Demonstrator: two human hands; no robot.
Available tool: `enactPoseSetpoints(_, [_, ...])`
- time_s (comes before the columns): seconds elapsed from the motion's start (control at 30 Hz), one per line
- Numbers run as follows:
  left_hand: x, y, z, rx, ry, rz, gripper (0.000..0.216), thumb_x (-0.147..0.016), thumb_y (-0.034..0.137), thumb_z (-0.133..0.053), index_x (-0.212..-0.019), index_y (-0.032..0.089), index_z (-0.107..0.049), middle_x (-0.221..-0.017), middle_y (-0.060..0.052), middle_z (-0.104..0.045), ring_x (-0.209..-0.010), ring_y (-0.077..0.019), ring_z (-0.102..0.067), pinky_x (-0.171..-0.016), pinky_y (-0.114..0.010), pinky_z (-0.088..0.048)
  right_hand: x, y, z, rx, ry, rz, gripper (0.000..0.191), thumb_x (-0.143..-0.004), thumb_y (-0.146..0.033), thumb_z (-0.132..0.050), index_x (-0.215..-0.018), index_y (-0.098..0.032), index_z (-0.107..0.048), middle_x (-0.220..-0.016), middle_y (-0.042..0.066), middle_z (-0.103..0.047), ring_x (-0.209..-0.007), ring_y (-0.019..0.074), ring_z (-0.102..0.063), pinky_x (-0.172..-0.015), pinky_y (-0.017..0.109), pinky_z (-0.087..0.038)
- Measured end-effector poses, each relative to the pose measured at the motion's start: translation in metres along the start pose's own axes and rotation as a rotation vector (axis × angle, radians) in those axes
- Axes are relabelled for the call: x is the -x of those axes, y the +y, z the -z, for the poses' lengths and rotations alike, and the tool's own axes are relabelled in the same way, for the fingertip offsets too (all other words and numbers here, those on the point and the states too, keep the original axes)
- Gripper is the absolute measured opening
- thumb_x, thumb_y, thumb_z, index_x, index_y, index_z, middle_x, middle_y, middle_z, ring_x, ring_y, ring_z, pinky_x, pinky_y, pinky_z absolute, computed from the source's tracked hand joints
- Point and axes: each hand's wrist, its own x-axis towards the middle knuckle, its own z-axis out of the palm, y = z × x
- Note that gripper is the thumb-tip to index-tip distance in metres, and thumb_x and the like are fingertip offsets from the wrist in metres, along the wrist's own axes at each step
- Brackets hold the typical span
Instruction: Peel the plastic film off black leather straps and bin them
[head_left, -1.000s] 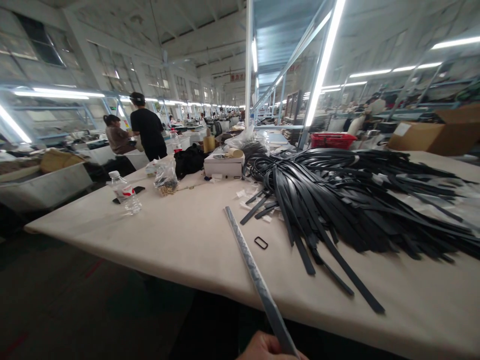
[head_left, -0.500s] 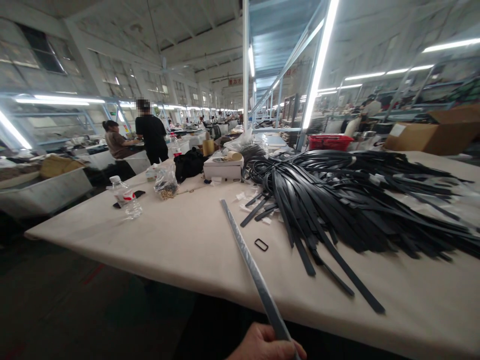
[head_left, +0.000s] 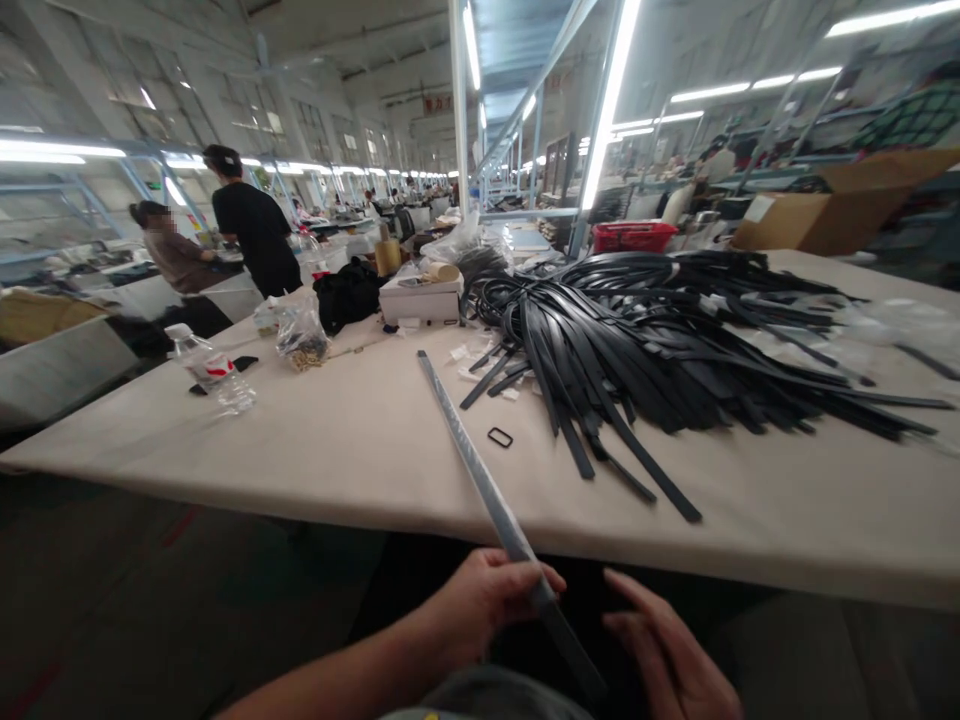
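From my remote seat I have the left hand (head_left: pixel 499 590) pinching a grey strap (head_left: pixel 480 475) between thumb and fingers, just off the table's near edge. The strap slants from above the table (head_left: pixel 322 450) down past that grip; I can't tell whether its far end touches the surface. My right hand (head_left: pixel 667 650) hangs to the right of the strap's lower end, fingers loosely spread, holding nothing that I can see. Just right of the strap, a black loop (head_left: pixel 500 437) lies flat on the table, and beyond it sprawls a big pile of black straps (head_left: pixel 637 360). Among the containers, I see a clear bag (head_left: pixel 302 335) with small brass-coloured pieces at its bottom, left of a white box (head_left: pixel 420 300) that carries a pale roll (head_left: pixel 440 271) on top. A clear bottle (head_left: pixel 214 370) leans in my view at the left; I can't make out any liquid level. Behind the pile are a red basket (head_left: pixel 634 237) and an open-flapped carton (head_left: pixel 795 222), the insides of both too hidden to read. At far left, a pale bin (head_left: pixel 71 365) holds something tan (head_left: pixel 45 312).
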Motion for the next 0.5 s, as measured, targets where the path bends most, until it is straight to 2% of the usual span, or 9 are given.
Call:
enactPoseSetpoints(0.07, [0.006,0.012,0.001,0.053,-0.015,0.019,0.026,-0.076,0.031,-0.075,-0.087,0.008,-0.077,-0.087,-0.011,-0.073,-0.082,-0.0177,-0.065,-0.080,-0.028,-0.050,-0.005,-0.001,0.006,0.132,0.090,0.252,0.033,-0.093,-0.027,-0.057,-0.125,-0.023,-0.062,-0.132,0.010,-0.063,-0.109,0.0213,-0.068,-0.091,0.029,-0.057])
enactPoseSetpoints(0.13, [0.009,0.020,0.002,0.103,-0.020,0.038,0.025,-0.077,0.031,-0.076,-0.088,0.009,-0.077,-0.090,-0.011,-0.073,-0.084,-0.0184,-0.066,-0.081,-0.029,-0.051,-0.010,-0.011,0.006,0.206,0.086,0.436,0.035,-0.089,-0.019,-0.063,-0.124,-0.022,-0.063,-0.144,0.013,-0.051,-0.120,0.0245,-0.060,-0.097,0.035,-0.055])
enactPoseSetpoints(0.2, [0.011,0.022,0.003,0.126,-0.027,0.052,0.025,-0.077,0.031,-0.076,-0.088,0.008,-0.076,-0.089,-0.010,-0.073,-0.082,-0.0180,-0.066,-0.081,-0.029,-0.051,-0.016,-0.024,0.003,0.211,0.049,0.570,0.035,-0.089,-0.012,-0.060,-0.122,-0.022,-0.065,-0.149,0.012,-0.045,-0.125,0.0253,-0.056,-0.100,0.038,-0.053])
enactPoseSetpoints(0.33, [0.013,0.019,0.001,0.120,-0.074,0.053,0.024,-0.079,0.030,-0.075,-0.089,0.008,-0.076,-0.086,-0.009,-0.073,-0.078,-0.0162,-0.065,-0.080,-0.027,-0.049,-0.032,-0.046,-0.006,0.216,-0.015,0.742,0.040,-0.093,-0.007,-0.047,-0.121,-0.027,-0.066,-0.140,0.008,-0.057,-0.128,0.0237,-0.054,-0.104,0.043,-0.049])
enactPoseSetpoints(0.5, [0.018,0.011,0.000,0.158,-0.138,0.033,0.021,-0.080,0.027,-0.074,-0.089,0.008,-0.075,-0.081,-0.008,-0.072,-0.077,-0.0147,-0.065,-0.078,-0.024,-0.047,-0.048,-0.053,-0.017,0.270,-0.096,0.811,0.034,-0.096,-0.015,-0.051,-0.124,-0.028,-0.064,-0.133,0.004,-0.065,-0.130,0.0208,-0.052,-0.107,0.041,-0.046])
